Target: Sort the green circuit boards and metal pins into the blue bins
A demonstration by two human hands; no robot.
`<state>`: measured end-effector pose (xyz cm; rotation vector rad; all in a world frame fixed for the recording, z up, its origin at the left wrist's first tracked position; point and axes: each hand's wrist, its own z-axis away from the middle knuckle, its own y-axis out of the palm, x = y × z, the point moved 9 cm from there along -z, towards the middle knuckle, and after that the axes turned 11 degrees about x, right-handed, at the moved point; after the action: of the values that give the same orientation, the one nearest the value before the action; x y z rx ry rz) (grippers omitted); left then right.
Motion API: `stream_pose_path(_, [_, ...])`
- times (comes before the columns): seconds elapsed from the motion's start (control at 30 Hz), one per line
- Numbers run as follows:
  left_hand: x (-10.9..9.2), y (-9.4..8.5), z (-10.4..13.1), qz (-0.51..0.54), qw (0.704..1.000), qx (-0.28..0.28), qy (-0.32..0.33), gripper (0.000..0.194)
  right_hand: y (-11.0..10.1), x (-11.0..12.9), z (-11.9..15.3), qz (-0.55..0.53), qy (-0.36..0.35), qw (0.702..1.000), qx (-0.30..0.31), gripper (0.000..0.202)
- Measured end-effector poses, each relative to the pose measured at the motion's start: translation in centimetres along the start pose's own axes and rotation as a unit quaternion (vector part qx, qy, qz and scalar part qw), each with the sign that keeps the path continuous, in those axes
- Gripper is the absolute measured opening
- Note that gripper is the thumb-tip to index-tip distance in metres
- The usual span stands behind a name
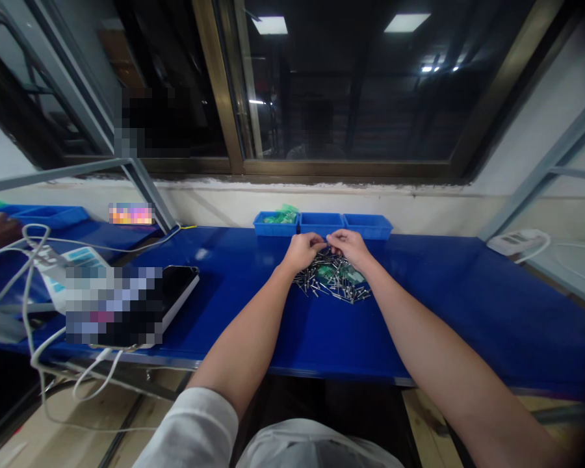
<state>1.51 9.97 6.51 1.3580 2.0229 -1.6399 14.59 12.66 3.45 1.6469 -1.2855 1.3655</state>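
- Left hand (302,252) and right hand (350,246) are bending their fingers; whether gripping, I cannot tell
- Many pins (353,294) are lying loose under both, maybe left to do
- Green bags (287,214) are sitting past the left hand, maybe done

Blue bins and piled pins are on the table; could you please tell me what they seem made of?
The blue bins look like moulded plastic: even colour, slight sheen, thin rims. The piled pins look like bare metal, given their silvery glints; which metal, I cannot tell.
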Motion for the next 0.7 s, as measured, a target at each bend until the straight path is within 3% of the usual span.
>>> stream_pose_path(0.13, [0.2, -0.4, 0.0, -0.041, 0.999, -0.016, -0.005, 0.017, 0.1, 0.2, 0.1, 0.013, -0.004, 1.0, 0.017, 0.038])
stream_pose_path(0.53, [0.4, 0.2, 0.1, -0.065, 0.997, 0.011, -0.032, 0.02, -0.8, -0.7, 0.0, -0.035, -0.014, 0.999, 0.006, 0.025])
stream_pose_path(0.7, [0.8, -0.2, 0.1, -0.032, 0.999, -0.016, -0.035, 0.028, -3.0, -0.5, 0.3, 0.032, -0.008, 0.996, -0.083, 0.027])
